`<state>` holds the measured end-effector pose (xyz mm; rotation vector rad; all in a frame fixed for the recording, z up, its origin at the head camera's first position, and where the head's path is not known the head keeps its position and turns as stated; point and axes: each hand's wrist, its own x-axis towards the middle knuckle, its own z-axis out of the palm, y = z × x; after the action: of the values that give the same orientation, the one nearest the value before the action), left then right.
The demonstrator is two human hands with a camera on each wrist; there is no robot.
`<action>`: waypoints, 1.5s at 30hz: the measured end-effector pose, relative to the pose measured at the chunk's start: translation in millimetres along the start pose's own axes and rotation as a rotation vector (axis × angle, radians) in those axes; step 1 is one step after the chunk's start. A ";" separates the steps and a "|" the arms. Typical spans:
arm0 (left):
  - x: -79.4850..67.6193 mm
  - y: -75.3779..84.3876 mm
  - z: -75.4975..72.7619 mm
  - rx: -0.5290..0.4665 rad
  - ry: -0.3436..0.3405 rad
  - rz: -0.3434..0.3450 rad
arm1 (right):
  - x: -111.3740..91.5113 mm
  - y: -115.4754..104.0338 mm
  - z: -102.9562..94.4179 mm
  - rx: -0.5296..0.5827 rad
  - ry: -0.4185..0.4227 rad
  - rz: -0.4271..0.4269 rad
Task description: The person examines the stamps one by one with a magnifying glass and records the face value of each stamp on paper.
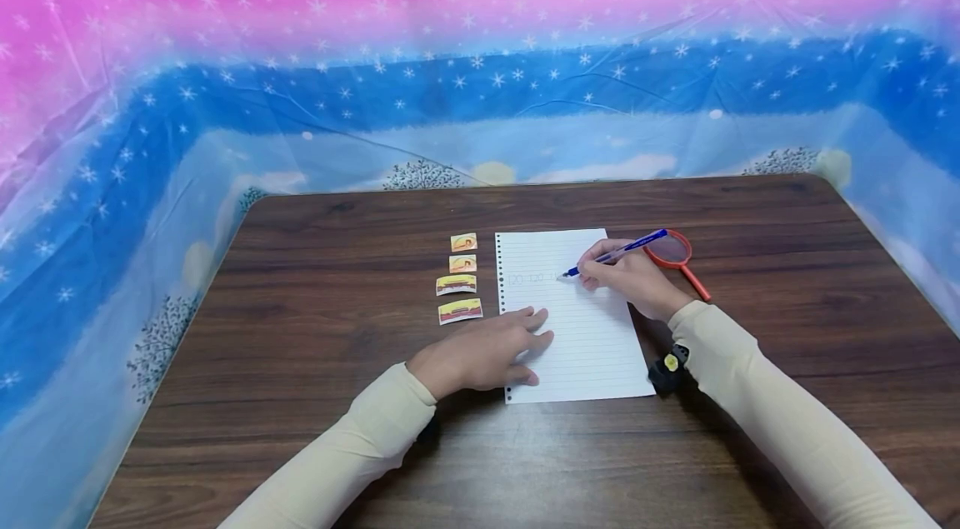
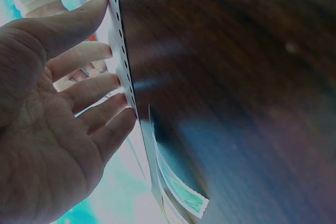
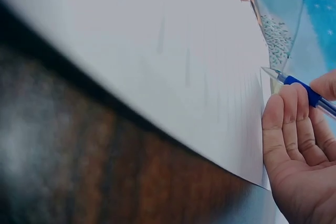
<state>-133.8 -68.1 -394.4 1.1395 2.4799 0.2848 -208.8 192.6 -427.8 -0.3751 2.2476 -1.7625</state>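
A lined sheet of paper (image 1: 573,346) with punched holes down its left edge lies on the table. My right hand (image 1: 618,272) pinches a blue pen (image 1: 652,238), its tip on the sheet at the end of a line of faint handwriting (image 1: 527,279). In the right wrist view the pen (image 3: 300,89) sits between thumb and fingers, with the hand (image 3: 299,156) resting against the paper. My left hand (image 1: 487,350) lies with spread fingers over the sheet's left edge. The left wrist view shows its fingertips (image 2: 122,81) touching the paper beside the holes.
Several small stamps (image 1: 460,311), yellow-red and orange, stand in a column left of the sheet; the nearer ones curl. A red magnifying glass (image 1: 693,280) lies just right of my right hand. Behind the brown table (image 1: 337,262) hangs a pink and blue snowflake cloth (image 1: 480,71).
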 end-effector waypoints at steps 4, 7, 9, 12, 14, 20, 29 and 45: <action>0.0 0.4 -0.1 0.005 -0.003 -0.005 | 0.7 1.0 -0.7 0.009 0.014 0.023; 0.0 0.4 -0.4 0.004 -0.003 -0.006 | 1.3 1.1 -0.9 -0.004 0.015 0.033; -0.1 0.4 -0.6 0.001 -0.003 -0.005 | 1.3 0.7 -0.9 -0.019 0.011 0.032; 0.0 0.4 -0.5 0.001 -0.003 -0.004 | 1.1 -0.5 -0.1 -0.020 0.013 0.029; 0.2 0.5 -0.4 0.008 -0.002 -0.003 | 0.6 -1.4 0.8 -0.012 0.026 0.029; 0.6 0.3 -0.2 0.008 -0.007 -0.006 | -0.1 -1.9 3.0 -0.001 0.068 0.030; 0.4 0.6 -0.8 0.008 -0.008 -0.009 | 0.9 0.4 1.9 -0.034 0.072 0.036; 0.0 0.3 -0.5 -0.002 -0.002 0.001 | 0.3 -1.0 1.0 -0.036 0.033 0.006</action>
<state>-133.8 -67.9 -393.8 1.1402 2.4768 0.2864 -208.7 191.3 -427.0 -0.3485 2.3033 -1.7391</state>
